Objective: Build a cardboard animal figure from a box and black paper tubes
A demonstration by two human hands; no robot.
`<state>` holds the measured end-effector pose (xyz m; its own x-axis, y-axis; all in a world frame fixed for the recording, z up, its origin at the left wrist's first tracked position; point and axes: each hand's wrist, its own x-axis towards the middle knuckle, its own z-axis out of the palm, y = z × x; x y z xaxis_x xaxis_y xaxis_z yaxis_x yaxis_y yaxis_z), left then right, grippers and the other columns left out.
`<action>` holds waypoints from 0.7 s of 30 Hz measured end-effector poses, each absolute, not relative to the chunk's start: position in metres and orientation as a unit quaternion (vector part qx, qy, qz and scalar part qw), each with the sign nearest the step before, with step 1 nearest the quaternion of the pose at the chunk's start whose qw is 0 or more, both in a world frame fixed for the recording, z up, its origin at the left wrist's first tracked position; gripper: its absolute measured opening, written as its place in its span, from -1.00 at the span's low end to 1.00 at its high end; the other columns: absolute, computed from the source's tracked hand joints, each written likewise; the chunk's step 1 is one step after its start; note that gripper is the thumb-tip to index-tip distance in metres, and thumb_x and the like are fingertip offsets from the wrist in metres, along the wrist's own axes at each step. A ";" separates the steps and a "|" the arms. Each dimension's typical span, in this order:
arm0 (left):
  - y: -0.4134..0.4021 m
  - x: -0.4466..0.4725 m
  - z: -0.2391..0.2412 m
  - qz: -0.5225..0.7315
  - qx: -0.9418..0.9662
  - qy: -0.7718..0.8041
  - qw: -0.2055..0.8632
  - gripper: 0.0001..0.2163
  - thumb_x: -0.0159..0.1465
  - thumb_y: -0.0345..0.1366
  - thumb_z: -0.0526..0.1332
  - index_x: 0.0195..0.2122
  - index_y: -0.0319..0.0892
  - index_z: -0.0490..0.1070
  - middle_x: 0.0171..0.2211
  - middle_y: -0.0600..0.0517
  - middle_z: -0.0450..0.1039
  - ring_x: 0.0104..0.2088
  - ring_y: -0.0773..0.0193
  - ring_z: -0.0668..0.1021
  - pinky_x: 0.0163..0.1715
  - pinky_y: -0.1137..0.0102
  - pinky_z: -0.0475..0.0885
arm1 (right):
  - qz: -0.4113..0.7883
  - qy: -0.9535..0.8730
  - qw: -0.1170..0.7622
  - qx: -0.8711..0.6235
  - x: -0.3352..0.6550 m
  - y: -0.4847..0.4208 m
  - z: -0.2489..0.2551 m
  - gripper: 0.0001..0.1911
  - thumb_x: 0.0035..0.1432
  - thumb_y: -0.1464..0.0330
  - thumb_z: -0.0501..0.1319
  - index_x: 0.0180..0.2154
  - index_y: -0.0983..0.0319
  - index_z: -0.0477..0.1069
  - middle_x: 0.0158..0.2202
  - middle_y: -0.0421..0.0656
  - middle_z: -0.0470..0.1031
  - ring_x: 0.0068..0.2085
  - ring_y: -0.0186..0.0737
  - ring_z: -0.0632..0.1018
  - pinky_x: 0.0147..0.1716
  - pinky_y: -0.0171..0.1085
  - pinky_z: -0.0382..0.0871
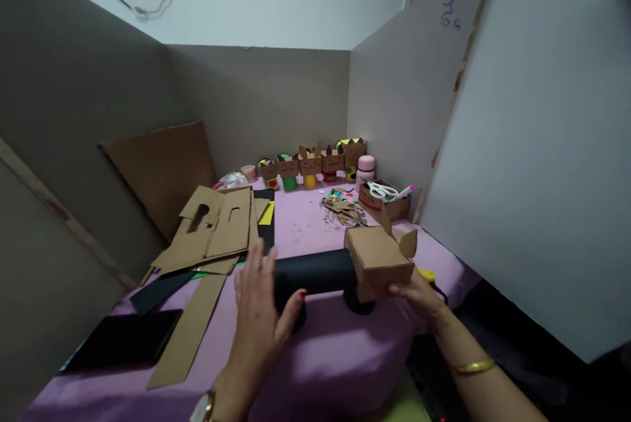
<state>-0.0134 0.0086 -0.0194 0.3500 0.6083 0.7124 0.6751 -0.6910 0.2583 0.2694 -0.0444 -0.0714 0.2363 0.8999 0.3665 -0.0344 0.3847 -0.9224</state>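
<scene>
A black tube (pixel 315 273) lies on its side near the table's front edge, with short black round pieces under it. At its right end sits a small cardboard box (pixel 379 254) with two pointed cardboard ears. My right hand (pixel 417 294) grips this box from its right side, the thumb along the lower edge. Against the tube's left end rests my left hand (pixel 261 307), its fingers stretched and spread; whether the palm presses on the tube's end is hidden.
Cardboard sheets (pixel 217 228) and a black tablet-like slab (pixel 125 340) lie left. Several cardboard animal figures (pixel 310 164) stand at the back, near a pink bottle (pixel 365 172). Cardboard scraps (pixel 344 210) lie before a box (pixel 369 202) holding scissors (pixel 383 192). Partition walls enclose the table.
</scene>
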 end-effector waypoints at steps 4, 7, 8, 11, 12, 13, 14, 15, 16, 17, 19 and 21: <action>0.011 0.026 0.009 -0.236 -0.899 -0.356 0.102 -0.35 0.32 0.02 0.01 0.30 -0.30 -0.03 0.32 -0.32 -0.02 0.32 -0.12 0.05 0.17 -0.26 -0.01 | 0.356 -0.511 0.658 -0.423 0.268 -0.045 -0.070 0.09 -0.28 -0.02 0.45 0.25 0.15 0.09 0.15 0.02 0.37 0.19 0.14 0.32 0.21 0.09 0.08; 0.010 0.049 0.018 -0.135 -0.918 -0.362 0.093 -0.29 0.27 0.11 0.05 0.28 -0.31 0.05 0.30 -0.29 0.04 0.29 -0.14 0.14 0.16 -0.28 0.00 | 0.359 -0.517 0.654 -0.420 0.269 -0.045 -0.072 0.07 -0.27 -0.02 0.44 0.24 0.14 0.11 0.13 0.02 0.40 0.16 0.14 0.36 0.19 0.09 0.09; 0.010 0.053 0.018 -0.114 -0.918 -0.369 0.089 -0.29 0.26 0.12 0.06 0.28 -0.31 0.07 0.29 -0.29 0.06 0.28 -0.16 0.18 0.16 -0.28 0.02 | 0.361 -0.518 0.653 -0.420 0.269 -0.044 -0.072 0.06 -0.27 -0.02 0.44 0.24 0.14 0.11 0.13 0.02 0.40 0.15 0.14 0.37 0.19 0.09 0.11; 0.005 0.057 0.015 -0.093 -0.912 -0.388 0.092 -0.29 0.25 0.11 0.08 0.27 -0.30 0.09 0.27 -0.31 0.11 0.24 -0.18 0.24 0.15 -0.24 0.09 | 0.363 -0.518 0.653 -0.417 0.270 -0.043 -0.074 0.07 -0.27 -0.01 0.45 0.25 0.14 0.10 0.15 0.03 0.38 0.16 0.13 0.37 0.18 0.09 0.11; 0.004 0.056 0.013 -0.095 -0.911 -0.389 0.097 -0.29 0.25 0.10 0.09 0.28 -0.29 0.08 0.27 -0.30 0.11 0.25 -0.18 0.24 0.14 -0.24 0.10 | 0.364 -0.517 0.654 -0.416 0.270 -0.043 -0.074 0.08 -0.27 -0.01 0.45 0.25 0.14 0.09 0.16 0.03 0.37 0.18 0.12 0.35 0.19 0.08 0.11; 0.003 0.055 0.011 -0.099 -0.911 -0.387 0.102 -0.30 0.24 0.09 0.11 0.28 -0.28 0.08 0.28 -0.30 0.10 0.25 -0.19 0.23 0.14 -0.24 0.11 | 0.365 -0.516 0.655 -0.414 0.270 -0.043 -0.074 0.09 -0.27 -0.01 0.45 0.26 0.14 0.08 0.18 0.03 0.35 0.19 0.11 0.34 0.19 0.07 0.10; 0.002 0.055 0.009 -0.104 -0.911 -0.384 0.107 -0.30 0.24 0.08 0.12 0.28 -0.27 0.08 0.28 -0.29 0.09 0.25 -0.19 0.22 0.14 -0.25 0.11 | 0.366 -0.515 0.656 -0.413 0.270 -0.043 -0.074 0.10 -0.27 -0.01 0.45 0.26 0.13 0.06 0.19 0.03 0.33 0.20 0.11 0.32 0.19 0.07 0.10; 0.001 0.054 0.008 -0.108 -0.911 -0.381 0.112 -0.30 0.24 0.07 0.13 0.28 -0.26 0.07 0.28 -0.29 0.09 0.25 -0.20 0.22 0.13 -0.25 0.11 | 0.367 -0.513 0.657 -0.412 0.270 -0.043 -0.074 0.11 -0.27 -0.01 0.45 0.27 0.13 0.05 0.21 0.03 0.30 0.21 0.11 0.31 0.19 0.06 0.11; 0.000 0.054 0.006 -0.112 -0.911 -0.379 0.115 -0.30 0.23 0.07 0.14 0.28 -0.26 0.07 0.28 -0.29 0.09 0.25 -0.21 0.22 0.13 -0.26 0.10 | 0.368 -0.512 0.658 -0.411 0.270 -0.042 -0.074 0.11 -0.27 0.00 0.45 0.27 0.13 0.04 0.23 0.02 0.28 0.22 0.10 0.30 0.19 0.06 0.12; 0.000 0.055 0.005 -0.115 -0.911 -0.377 0.118 -0.30 0.23 0.06 0.15 0.28 -0.26 0.08 0.28 -0.29 0.10 0.25 -0.21 0.22 0.13 -0.26 0.10 | 0.368 -0.512 0.659 -0.411 0.270 -0.042 -0.074 0.11 -0.27 0.00 0.45 0.27 0.12 0.04 0.24 0.02 0.26 0.23 0.10 0.28 0.19 0.05 0.12; -0.001 0.056 0.003 -0.120 -0.910 -0.377 0.122 -0.30 0.22 0.04 0.18 0.28 -0.27 0.09 0.28 -0.30 0.11 0.25 -0.22 0.22 0.13 -0.27 0.10 | 0.367 -0.512 0.659 -0.410 0.270 -0.042 -0.074 0.12 -0.27 0.01 0.46 0.27 0.13 0.03 0.24 0.02 0.26 0.25 0.10 0.26 0.19 0.05 0.11; -0.001 0.056 0.001 -0.126 -0.907 -0.380 0.128 -0.30 0.21 0.00 0.21 0.27 -0.27 0.09 0.27 -0.31 0.12 0.24 -0.23 0.22 0.12 -0.27 0.10 | 0.366 -0.514 0.658 -0.411 0.270 -0.042 -0.074 0.12 -0.28 0.00 0.46 0.27 0.13 0.03 0.22 0.02 0.29 0.23 0.11 0.28 0.19 0.06 0.12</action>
